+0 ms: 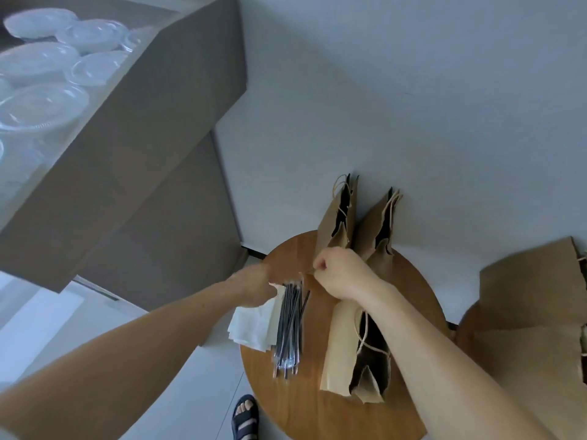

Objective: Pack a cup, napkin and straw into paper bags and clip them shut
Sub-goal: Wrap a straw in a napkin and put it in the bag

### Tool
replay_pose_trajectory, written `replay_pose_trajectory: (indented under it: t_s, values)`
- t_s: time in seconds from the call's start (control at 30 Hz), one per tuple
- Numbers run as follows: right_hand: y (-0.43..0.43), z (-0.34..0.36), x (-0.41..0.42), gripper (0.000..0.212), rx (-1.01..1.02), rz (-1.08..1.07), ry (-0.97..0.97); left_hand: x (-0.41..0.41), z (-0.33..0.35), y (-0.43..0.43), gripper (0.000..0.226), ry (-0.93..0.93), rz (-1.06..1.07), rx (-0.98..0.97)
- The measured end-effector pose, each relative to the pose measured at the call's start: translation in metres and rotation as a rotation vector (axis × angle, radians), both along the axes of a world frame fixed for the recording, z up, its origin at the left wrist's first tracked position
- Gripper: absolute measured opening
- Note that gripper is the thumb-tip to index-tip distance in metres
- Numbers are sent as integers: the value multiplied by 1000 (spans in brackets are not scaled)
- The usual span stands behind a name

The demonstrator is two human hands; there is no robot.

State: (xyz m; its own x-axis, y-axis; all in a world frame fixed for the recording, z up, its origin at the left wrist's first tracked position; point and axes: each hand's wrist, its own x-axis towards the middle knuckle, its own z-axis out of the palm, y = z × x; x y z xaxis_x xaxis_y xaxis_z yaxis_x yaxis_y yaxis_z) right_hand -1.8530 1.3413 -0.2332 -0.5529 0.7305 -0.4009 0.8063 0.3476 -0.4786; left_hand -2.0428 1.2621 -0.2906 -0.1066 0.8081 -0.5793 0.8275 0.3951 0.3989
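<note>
A big cardboard box (143, 154) fills the upper left of the frame, holding clear plastic cups (41, 103). A round wooden table (305, 392) sits at lower centre.

On it, an open bag (336, 344) of thin brown paper looks light and easy to crease or tear; the twine handles or the top edge seem the safest places to hold it. Two more bags (333, 223) lean on the wall above it.

To its left lie soft white napkins (251, 325) and thin, dark, glossy straws (287, 328), likely slippery and best pinched singly.

The right hand (343, 274), at centre, has curled fingers pinching a brown paper edge, apparently the open bag's. The left hand (254, 281) is blurred above the napkins; its fingers cannot be made out.
</note>
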Motion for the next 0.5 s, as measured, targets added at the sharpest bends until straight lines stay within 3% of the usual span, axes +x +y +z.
replay_pose_trajectory:
  t_s: [0.27,0.5]
  values:
    - [-42,-170,-77,20,-338,-254,-120,-50,-67,-11,37,15,172,-134]
    - [-58,-245,-100,30,-283,-390,-189,-56,-113,-8,30,8,299,-169]
